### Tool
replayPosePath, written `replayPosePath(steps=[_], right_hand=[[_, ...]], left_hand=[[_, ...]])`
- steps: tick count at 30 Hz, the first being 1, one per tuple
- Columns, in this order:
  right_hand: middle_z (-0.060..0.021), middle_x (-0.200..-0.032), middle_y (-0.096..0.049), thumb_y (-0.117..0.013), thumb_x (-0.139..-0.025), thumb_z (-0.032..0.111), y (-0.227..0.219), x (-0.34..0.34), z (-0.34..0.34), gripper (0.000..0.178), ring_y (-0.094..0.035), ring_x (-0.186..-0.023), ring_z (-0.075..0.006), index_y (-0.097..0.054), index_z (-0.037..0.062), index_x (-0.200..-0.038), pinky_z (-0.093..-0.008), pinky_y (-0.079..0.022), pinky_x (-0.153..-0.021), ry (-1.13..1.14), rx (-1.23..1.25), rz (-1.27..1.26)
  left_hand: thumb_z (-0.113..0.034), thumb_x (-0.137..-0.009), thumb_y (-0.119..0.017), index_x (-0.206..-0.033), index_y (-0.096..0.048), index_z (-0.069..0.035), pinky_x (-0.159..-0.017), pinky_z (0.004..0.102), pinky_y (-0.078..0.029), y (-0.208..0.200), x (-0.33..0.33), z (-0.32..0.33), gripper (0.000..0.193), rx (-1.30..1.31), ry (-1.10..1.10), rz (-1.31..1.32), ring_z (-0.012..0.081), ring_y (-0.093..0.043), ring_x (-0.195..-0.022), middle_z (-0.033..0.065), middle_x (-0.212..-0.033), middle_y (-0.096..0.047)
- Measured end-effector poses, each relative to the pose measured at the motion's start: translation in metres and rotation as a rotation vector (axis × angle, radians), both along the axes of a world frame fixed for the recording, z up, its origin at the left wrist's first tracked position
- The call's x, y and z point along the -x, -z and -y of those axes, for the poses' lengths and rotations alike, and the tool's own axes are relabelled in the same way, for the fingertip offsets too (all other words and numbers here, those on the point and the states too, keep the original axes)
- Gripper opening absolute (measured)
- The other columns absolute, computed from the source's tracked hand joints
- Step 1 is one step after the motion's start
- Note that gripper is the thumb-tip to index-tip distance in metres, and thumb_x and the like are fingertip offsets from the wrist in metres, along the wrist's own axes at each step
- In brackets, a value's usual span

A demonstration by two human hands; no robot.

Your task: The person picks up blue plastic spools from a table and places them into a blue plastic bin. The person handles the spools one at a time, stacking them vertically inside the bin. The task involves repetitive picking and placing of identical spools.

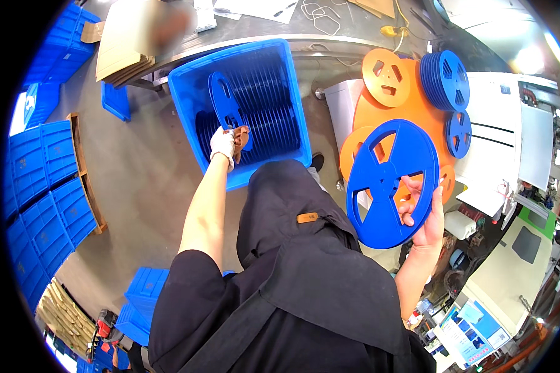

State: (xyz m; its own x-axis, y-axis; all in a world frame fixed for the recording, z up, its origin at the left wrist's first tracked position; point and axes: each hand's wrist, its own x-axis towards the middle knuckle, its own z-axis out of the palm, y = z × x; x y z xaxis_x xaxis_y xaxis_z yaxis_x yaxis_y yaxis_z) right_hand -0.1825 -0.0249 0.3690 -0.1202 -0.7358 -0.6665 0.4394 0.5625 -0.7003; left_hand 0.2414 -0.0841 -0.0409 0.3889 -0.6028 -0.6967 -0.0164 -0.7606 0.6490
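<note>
My right hand (422, 214) is bare and closed round the rim of a blue plastic reel disc (389, 174), its fingers passing through one of the cut-outs. My left hand (223, 144), in a white glove, reaches into a blue plastic crate (300, 127). It is closed at the edge of another blue reel (223, 93), which stands tilted in the crate. A crumpled brown cloth-like piece (241, 138) shows at the left fingers. Several more blue reels (270, 118) stand on edge in rows in the crate.
To the right, an orange round table (364, 115) bears orange reels (386, 78), a stack of blue reels (445, 81) and a single blue reel (458, 133). A metal workbench (249, 28) with cardboard (121, 46) lies beyond the crate. Blue crates (43, 155) are stacked at left.
</note>
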Motion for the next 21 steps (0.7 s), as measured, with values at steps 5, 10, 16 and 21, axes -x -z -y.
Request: replayPosePath(steps=[5, 10, 16, 21], right_hand=[[-0.0207, -0.146, -0.036, -0.037, -0.098, 0.056, 0.005, -0.01, 0.002, 0.059, -0.068, -0.065, -0.0233, -0.055, 0.0027, -0.116, -0.0213, -0.041, -0.041, 0.031, 0.043, 0.0], [-0.0226, -0.149, -0.032, -0.04, -0.096, 0.057, 0.013, -0.018, 0.005, 0.057, -0.051, -0.049, -0.015, -0.055, 0.0045, -0.11, -0.0232, -0.036, -0.041, 0.128, 0.25, 0.113], [-0.0213, -0.153, -0.025, -0.046, -0.096, 0.049, 0.026, -0.012, 0.001, 0.046, -0.043, -0.041, -0.0099, -0.05, 0.0034, -0.095, -0.0227, -0.032, -0.04, 0.116, 0.42, 0.439], [-0.0191, -0.152, -0.028, -0.046, -0.095, 0.055, 0.041, -0.029, -0.004, 0.051, -0.044, -0.042, -0.0095, -0.049, 0.0043, -0.09, -0.0238, -0.03, -0.041, 0.076, 0.436, 0.625]], left_hand=[[-0.013, -0.09, -0.058, -0.141, -0.04, -0.004, -0.087, 0.0331, -0.049, -0.03, 0.001, 0.003, 0.055, -0.214, 0.064, -0.277, 0.0241, -0.062, -0.102, 0.0136, -0.12, -0.061], [-0.014, -0.089, -0.061, -0.144, -0.033, -0.002, -0.09, 0.036, -0.05, -0.005, -0.006, -0.007, 0.063, 0.09, 0.02, -0.072, 0.024, -0.059, -0.107, 0.0162, -0.127, -0.056], [-0.02, -0.091, -0.065, -0.131, -0.048, 0.001, -0.09, 0.0341, -0.05, -0.13, 0.02, 0.026, 0.049, 0.495, -0.308, -0.503, 0.0226, -0.062, -0.099, 0.0142, -0.116, -0.061], [-0.014, -0.091, -0.06, -0.121, -0.055, -0.003, -0.088, 0.0343, -0.05, -0.283, 0.093, 0.039, 0.033, 0.954, 0.219, -0.119, 0.021, -0.061, -0.101, 0.0109, -0.109, -0.063]])
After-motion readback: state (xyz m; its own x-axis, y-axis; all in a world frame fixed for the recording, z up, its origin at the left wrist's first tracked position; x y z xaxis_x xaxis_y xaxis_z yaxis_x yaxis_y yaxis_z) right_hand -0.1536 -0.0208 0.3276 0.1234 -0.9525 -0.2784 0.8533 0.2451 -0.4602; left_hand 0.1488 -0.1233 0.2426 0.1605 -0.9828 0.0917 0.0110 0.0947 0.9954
